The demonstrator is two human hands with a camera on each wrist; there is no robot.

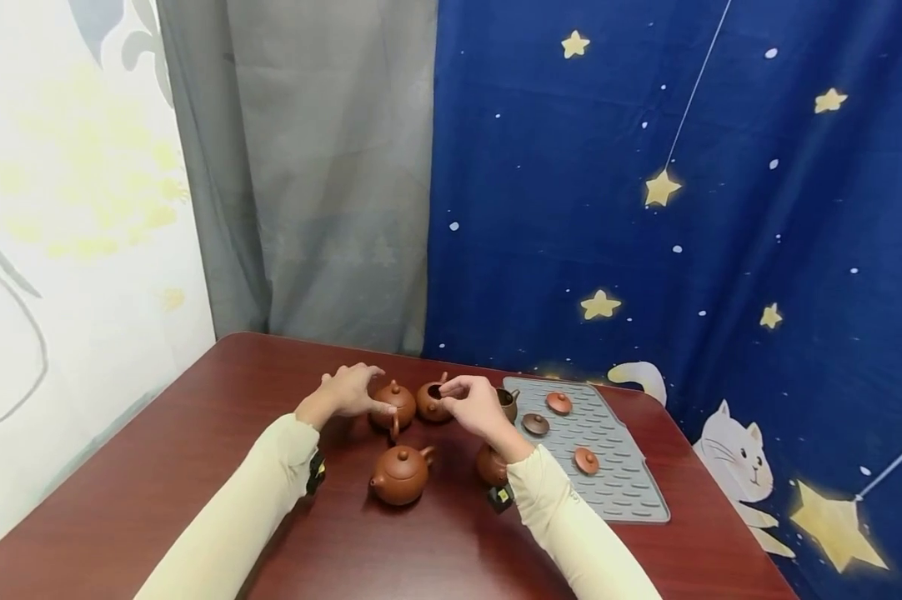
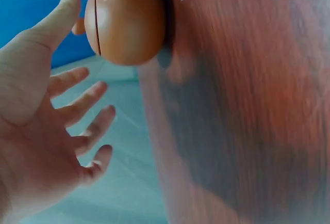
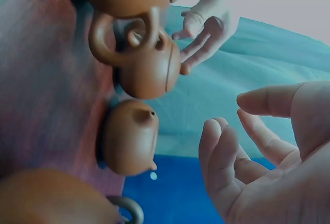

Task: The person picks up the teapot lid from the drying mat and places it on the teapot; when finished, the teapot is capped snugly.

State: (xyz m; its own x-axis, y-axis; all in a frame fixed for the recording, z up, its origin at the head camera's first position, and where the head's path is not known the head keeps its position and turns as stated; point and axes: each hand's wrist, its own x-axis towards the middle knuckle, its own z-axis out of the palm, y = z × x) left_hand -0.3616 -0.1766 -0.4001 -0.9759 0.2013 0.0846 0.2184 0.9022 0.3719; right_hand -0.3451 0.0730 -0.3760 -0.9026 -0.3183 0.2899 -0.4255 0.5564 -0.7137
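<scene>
At the back left, my left hand (image 1: 353,392) reaches beside a lidded reddish-brown clay teapot (image 1: 395,402). Its fingers are spread, with the thumb near the lid in the left wrist view. My right hand (image 1: 475,404) hovers by a lidless clay teapot (image 1: 430,408). Bent fingers and thumb stand apart with nothing between them in the right wrist view. Nearer the front sits another lidded teapot (image 1: 400,477). Under my right wrist a further teapot (image 1: 490,465) is partly covered. Behind the right hand, a darker open teapot (image 1: 507,404) is partly hidden.
A grey ridged mat (image 1: 623,492) lies on the right of the dark red table (image 1: 391,558). On it rest a red lid (image 1: 559,403), a dark brown lid (image 1: 536,424) and an orange-brown lid (image 1: 587,461). Curtains hang behind the table.
</scene>
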